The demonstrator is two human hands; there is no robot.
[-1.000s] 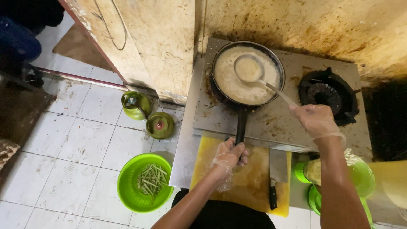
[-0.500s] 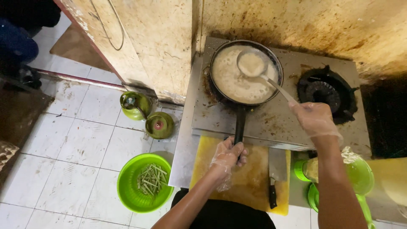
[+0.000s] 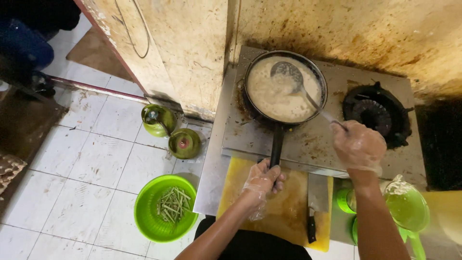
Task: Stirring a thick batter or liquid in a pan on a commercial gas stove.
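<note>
1. Gripping the pan (image 3: 284,89) handle, the left hand (image 3: 262,180) steadies it on the stove (image 3: 317,139).
2. Right hand (image 3: 358,147) closed round the ladle (image 3: 288,74), its bowl dipped in pale batter.

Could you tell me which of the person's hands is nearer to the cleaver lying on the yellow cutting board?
The left. The left hand, gripping the pan handle, sits just left of the cleaver. The right hand holds the ladle higher up, over the stove.
</note>
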